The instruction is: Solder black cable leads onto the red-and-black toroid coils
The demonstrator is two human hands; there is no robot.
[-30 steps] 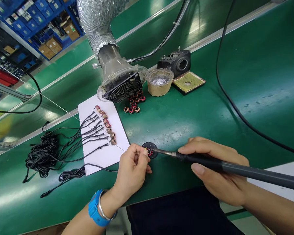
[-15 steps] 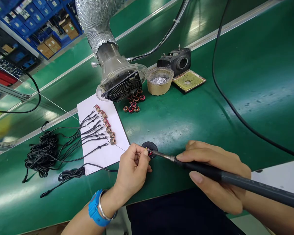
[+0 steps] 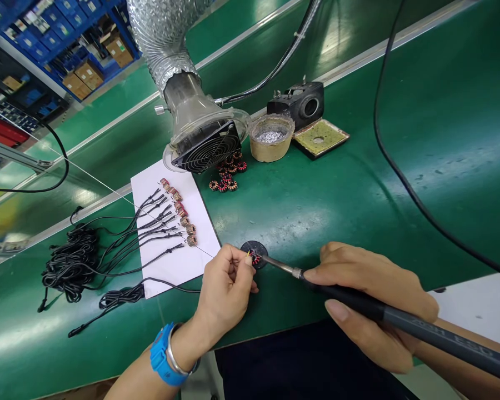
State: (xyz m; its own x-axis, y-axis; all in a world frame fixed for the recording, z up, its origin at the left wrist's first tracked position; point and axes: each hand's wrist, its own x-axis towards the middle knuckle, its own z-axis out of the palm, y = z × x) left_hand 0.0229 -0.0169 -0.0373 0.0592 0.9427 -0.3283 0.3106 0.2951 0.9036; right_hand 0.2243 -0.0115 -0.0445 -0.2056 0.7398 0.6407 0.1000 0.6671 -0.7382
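My right hand (image 3: 370,300) is closed around a soldering iron (image 3: 425,330), its tip pointing left at a small red-and-black toroid coil (image 3: 256,259). That coil lies on a round black disc (image 3: 250,247) on the green bench. My left hand (image 3: 227,286) is pinched at the disc's left edge, with a thin yellow wire end (image 3: 249,253) showing at the fingertips. A black cable (image 3: 170,284) runs in under this hand, and a thin solder-like strand (image 3: 202,250) reaches it from the upper left. The fingers hide most of what they hold.
On a white sheet (image 3: 150,261) lie several wound coils (image 3: 183,214) and cable ends. A heap of black cables (image 3: 73,261) is at left. Behind stand a fume extractor (image 3: 210,147), more coils (image 3: 225,180), a solder-filled pot (image 3: 270,147), a sponge tray (image 3: 323,139) and an iron holder (image 3: 300,103).
My right hand and the soldering iron's handle have shifted slightly right and down, and the iron's cord has swung right. My left hand stays in place.
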